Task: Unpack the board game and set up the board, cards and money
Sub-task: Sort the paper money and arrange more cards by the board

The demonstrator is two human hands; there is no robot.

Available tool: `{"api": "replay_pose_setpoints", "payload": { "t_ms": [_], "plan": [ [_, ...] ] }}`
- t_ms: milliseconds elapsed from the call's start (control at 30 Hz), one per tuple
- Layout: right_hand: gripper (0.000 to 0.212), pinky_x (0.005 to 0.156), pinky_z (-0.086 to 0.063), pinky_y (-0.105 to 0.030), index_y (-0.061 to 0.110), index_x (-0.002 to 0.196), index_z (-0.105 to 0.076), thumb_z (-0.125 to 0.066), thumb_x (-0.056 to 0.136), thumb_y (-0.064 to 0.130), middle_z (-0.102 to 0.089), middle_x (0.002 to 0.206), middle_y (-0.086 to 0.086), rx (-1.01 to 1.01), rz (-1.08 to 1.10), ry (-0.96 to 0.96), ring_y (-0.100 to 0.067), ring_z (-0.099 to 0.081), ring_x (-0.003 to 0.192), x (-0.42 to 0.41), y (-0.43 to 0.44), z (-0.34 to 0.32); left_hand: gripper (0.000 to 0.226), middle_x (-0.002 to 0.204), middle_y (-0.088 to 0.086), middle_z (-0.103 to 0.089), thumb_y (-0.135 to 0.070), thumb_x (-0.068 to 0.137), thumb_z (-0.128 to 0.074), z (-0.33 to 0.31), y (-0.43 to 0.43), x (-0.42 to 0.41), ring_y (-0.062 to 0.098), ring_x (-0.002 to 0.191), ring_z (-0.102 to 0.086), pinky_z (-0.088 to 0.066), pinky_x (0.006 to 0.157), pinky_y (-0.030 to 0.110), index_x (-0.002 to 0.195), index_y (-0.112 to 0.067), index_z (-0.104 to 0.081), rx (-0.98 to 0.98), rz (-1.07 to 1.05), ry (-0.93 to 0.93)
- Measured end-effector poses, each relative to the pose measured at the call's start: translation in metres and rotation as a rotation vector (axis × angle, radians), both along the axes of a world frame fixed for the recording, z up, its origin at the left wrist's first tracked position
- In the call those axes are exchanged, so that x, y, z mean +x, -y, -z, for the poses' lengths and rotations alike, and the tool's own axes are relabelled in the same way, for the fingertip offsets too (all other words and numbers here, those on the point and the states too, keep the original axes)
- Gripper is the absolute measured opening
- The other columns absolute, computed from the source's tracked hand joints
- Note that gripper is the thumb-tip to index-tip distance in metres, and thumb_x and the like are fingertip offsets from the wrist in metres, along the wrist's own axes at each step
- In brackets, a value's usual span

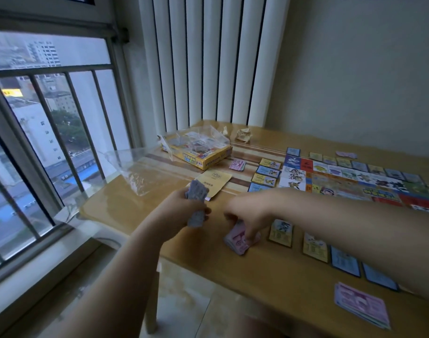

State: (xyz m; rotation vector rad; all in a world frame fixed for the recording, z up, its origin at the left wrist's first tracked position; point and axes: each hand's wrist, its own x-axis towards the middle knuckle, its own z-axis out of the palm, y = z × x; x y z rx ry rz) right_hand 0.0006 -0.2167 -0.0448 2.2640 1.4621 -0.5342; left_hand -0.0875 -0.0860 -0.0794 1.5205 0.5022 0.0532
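Note:
My left hand point(184, 211) grips a stack of grey-purple play money point(196, 206) above the table's near left part. Just to its right, my right hand point(247, 215) reaches across and pinches a pink stack of money point(237, 241) lying on the wooden table point(208, 247). The colourful game board point(350, 184) lies open at the right. Yellow and blue cards point(267, 172) line its left side, and more cards point(315, 247) line its near side. A purple money stack point(362, 304) sits near the front edge. The yellow game box point(198, 150) stands open at the back.
A yellow instruction sheet point(213, 180) lies behind my left hand. Clear plastic wrap point(135, 172) lies on the table's left end by the window. A small pink stack point(237, 165) sits beside the box. Crumpled paper point(244, 135) rests at the back, by the radiator.

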Motion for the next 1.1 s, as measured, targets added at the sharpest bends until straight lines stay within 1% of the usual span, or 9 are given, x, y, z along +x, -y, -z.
{"api": "replay_pose_setpoints", "payload": {
  "t_ms": [133,233,333,500,633,800,967,1033,1100],
  "plan": [
    [0.044,0.070,-0.035,-0.028,0.015,0.122,-0.046,-0.067,0.085,0.023,-0.052,0.109,-0.004,0.019,-0.040,0.017,-0.017,-0.044,0.090,-0.002,0.007,0.002,0.038,0.089,0.010,-0.051,0.006,0.093,-0.044,0.007,-0.007,0.001,0.016,0.068,-0.051,-0.051,0.059,0.025,0.121,-0.016,-0.056,-0.406,-0.072,0.139],
    [0.040,0.081,-0.043,-0.034,0.015,0.126,-0.043,-0.059,0.091,0.026,-0.052,0.118,-0.006,0.019,-0.082,0.050,-0.023,-0.049,0.106,-0.004,0.015,0.006,0.042,0.091,0.009,-0.057,0.006,0.093,-0.038,0.012,-0.010,0.004,0.013,0.060,-0.048,-0.045,0.051,0.022,0.122,-0.020,-0.054,-0.677,-0.130,0.209],
    [0.036,0.090,-0.042,-0.037,0.015,0.127,-0.041,-0.053,0.095,0.027,-0.046,0.122,-0.007,0.011,-0.134,0.113,-0.023,-0.043,0.114,-0.006,0.022,0.009,0.043,0.087,0.008,-0.061,0.003,0.093,-0.036,0.015,-0.011,0.008,0.010,0.059,-0.048,-0.045,0.047,0.018,0.124,-0.022,-0.053,-0.851,-0.151,0.245],
    [0.034,0.079,-0.034,-0.031,0.011,0.127,-0.041,-0.049,0.096,0.023,-0.038,0.125,-0.007,0.055,-0.185,0.123,-0.023,-0.039,0.114,-0.010,0.026,0.012,0.042,0.083,0.007,-0.061,0.002,0.093,-0.036,0.013,-0.007,0.010,0.009,0.059,-0.046,-0.043,0.047,0.018,0.125,-0.020,-0.052,-0.877,-0.148,0.245],
    [0.035,0.089,-0.037,-0.033,0.010,0.128,-0.039,-0.051,0.096,0.019,-0.041,0.125,-0.008,0.071,-0.149,0.082,-0.023,-0.042,0.114,-0.012,0.026,0.013,0.042,0.082,0.007,-0.061,0.002,0.092,-0.036,0.014,0.000,0.010,0.009,0.057,-0.047,-0.044,0.046,0.018,0.124,-0.019,-0.053,-0.865,-0.149,0.226],
    [0.035,0.075,-0.035,-0.030,0.009,0.123,-0.039,-0.055,0.094,0.019,-0.049,0.119,-0.011,0.014,-0.062,0.011,-0.018,-0.041,0.094,-0.011,0.019,0.009,0.043,0.082,0.007,-0.060,0.003,0.091,-0.036,0.015,0.005,0.011,0.010,0.056,-0.047,-0.043,0.046,0.017,0.124,-0.020,-0.052,-0.863,-0.144,0.221],
    [0.043,0.083,-0.034,-0.027,0.006,0.128,-0.040,-0.057,0.093,0.023,-0.046,0.128,-0.013,-0.092,-0.130,0.097,-0.025,-0.042,0.116,-0.011,0.006,0.007,0.040,0.082,0.007,-0.061,0.002,0.092,-0.036,0.012,0.003,0.010,0.010,0.056,-0.047,-0.043,0.046,0.018,0.121,-0.019,-0.054,-0.879,-0.137,0.230],
    [0.041,0.073,-0.024,-0.017,0.005,0.130,-0.041,-0.055,0.094,0.021,-0.044,0.129,-0.013,-0.098,-0.176,0.114,-0.025,-0.041,0.119,-0.012,0.006,0.007,0.039,0.082,0.007,-0.061,0.002,0.092,-0.036,0.011,0.001,0.008,0.010,0.057,-0.047,-0.044,0.046,0.018,0.120,-0.018,-0.054,-0.878,-0.132,0.241],
    [0.038,0.069,-0.019,-0.015,0.006,0.130,-0.041,-0.052,0.095,0.017,-0.045,0.127,-0.012,-0.078,-0.209,0.116,-0.024,-0.041,0.117,-0.012,0.008,0.006,0.039,0.083,0.008,-0.060,0.002,0.091,-0.035,0.010,0.001,0.007,0.010,0.057,-0.047,-0.044,0.046,0.018,0.120,-0.018,-0.054,-0.878,-0.127,0.251]
  ]
}}
